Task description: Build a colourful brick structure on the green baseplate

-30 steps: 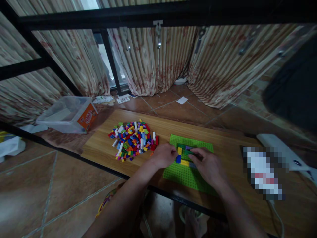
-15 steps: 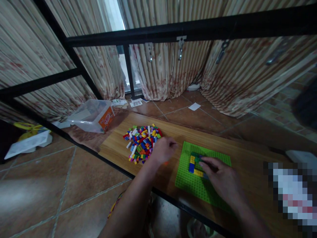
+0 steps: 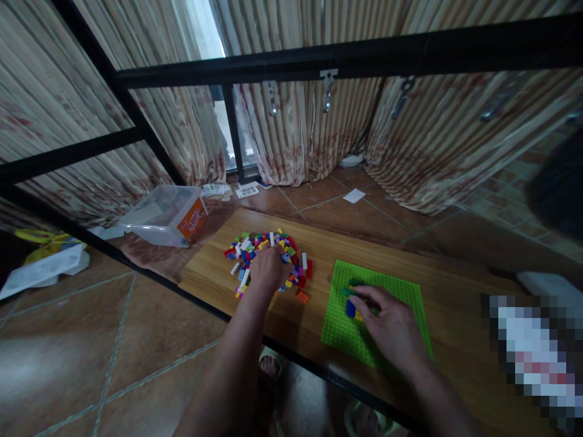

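Lower right, the right hand point(image 3: 387, 314) pinches a green brick point(image 3: 347, 292), seemingly for control; mid-frame, left hand point(image 3: 268, 268) covers brick pile point(image 3: 245, 245), grip unclear

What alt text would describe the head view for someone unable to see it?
A person's left hand is at a heap of colourful toy bricks while the right hand holds a green brick over a green baseplate, on a wooden table. A clear plastic box stands at left.
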A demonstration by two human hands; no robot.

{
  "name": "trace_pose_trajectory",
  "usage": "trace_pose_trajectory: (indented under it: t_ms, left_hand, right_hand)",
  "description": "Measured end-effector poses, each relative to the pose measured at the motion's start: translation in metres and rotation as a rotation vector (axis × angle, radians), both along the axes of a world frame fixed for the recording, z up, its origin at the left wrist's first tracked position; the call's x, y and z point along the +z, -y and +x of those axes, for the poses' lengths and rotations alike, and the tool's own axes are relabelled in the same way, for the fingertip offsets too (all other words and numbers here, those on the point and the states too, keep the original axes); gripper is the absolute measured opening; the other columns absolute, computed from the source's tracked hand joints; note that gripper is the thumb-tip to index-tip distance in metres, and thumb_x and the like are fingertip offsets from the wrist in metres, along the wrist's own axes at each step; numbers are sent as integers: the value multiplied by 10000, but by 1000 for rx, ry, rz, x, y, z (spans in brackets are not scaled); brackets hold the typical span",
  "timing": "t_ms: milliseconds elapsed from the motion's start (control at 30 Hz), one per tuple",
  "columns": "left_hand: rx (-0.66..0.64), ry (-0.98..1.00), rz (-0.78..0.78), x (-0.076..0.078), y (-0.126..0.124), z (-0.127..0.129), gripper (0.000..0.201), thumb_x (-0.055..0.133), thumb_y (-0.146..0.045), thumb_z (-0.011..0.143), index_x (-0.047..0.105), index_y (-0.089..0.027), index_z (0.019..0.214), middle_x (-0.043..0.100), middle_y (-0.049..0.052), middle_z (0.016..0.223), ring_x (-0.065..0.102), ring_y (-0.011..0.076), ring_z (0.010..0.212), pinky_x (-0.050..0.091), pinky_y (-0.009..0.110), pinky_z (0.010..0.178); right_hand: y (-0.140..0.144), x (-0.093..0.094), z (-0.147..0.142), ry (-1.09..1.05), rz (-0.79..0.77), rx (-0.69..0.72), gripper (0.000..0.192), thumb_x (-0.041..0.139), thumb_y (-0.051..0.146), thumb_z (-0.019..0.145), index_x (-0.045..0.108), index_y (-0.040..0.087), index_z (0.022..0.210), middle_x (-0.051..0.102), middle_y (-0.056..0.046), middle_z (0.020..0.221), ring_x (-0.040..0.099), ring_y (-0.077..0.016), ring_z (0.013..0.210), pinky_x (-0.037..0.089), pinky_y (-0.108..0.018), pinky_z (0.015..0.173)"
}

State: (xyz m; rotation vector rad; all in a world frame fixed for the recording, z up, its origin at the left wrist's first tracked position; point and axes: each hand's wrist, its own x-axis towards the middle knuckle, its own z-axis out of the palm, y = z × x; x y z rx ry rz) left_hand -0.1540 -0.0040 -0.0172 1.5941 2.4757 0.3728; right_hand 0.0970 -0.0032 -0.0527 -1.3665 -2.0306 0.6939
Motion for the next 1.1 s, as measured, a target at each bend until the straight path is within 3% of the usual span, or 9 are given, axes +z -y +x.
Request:
trace_pose_trajectory:
  t_ms: [133,333,433,567,700,867,1000,1100]
  left_hand:
    - [-4,18,10,0,0,0,329,631,-211,715,676,-171,1038,684,125,1028,639,259,967,469,316,827]
    - [30,199,72,-1,-3,-6,183,625,-182,701,681,-177,876,688,57,783,623,205,765,437,283,680]
    - [-17,376,154,0,-5,-9,67,609,-209,722,655,-164,743,624,10,633,565,155,631,391,248,593]
    - [-253,857,268,2,-5,-2,138,652,-275,721,642,-139,748,625,3,665,544,122,614,402,230,587]
    - [-382,1189,237,5,-2,21,271,737,-347,689,673,-128,836,668,34,748,576,129,667,444,242,636]
    - [-419,1363,149,7,2,49,282,751,-327,702,697,-132,899,685,41,814,598,132,724,465,255,692]
    - [-365,1411,116,4,2,56,238,744,-275,700,707,-129,884,676,22,774,586,112,691,460,238,676]
    - [-326,1418,102,0,1,55,223,741,-260,689,714,-123,864,666,11,722,571,101,641,453,231,645]
  right_hand:
    - [-2,1,4,-30,-16,-5,307,546,460,853,689,220,979,713,-44,978,666,-195,827,498,-343,778]
    - [-4,3,5,-256,-146,-115,343,634,495,780,709,222,975,724,-57,954,658,-209,837,495,-356,785]
    - [-3,10,4,-567,-359,-194,342,710,463,722,715,222,965,719,-35,850,636,-176,764,495,-314,716]
    - [-1,22,0,-1122,-779,-178,194,745,385,702,695,224,796,653,14,719,557,-102,625,475,-230,599]
    - [0,31,-9,-1325,-1034,-110,191,715,374,717,699,194,780,637,-8,738,530,-97,599,452,-207,512]
    - [-1,32,-26,-1212,-977,-181,356,751,500,671,705,170,797,624,-8,774,486,-68,576,362,-177,447]
    - [1,25,-40,-1016,-841,-80,352,817,464,595,660,171,711,528,44,610,389,-46,498,209,-175,389]
    - [3,21,-46,-978,-760,-69,376,813,490,576,649,169,683,478,58,541,353,-47,469,200,-187,388]
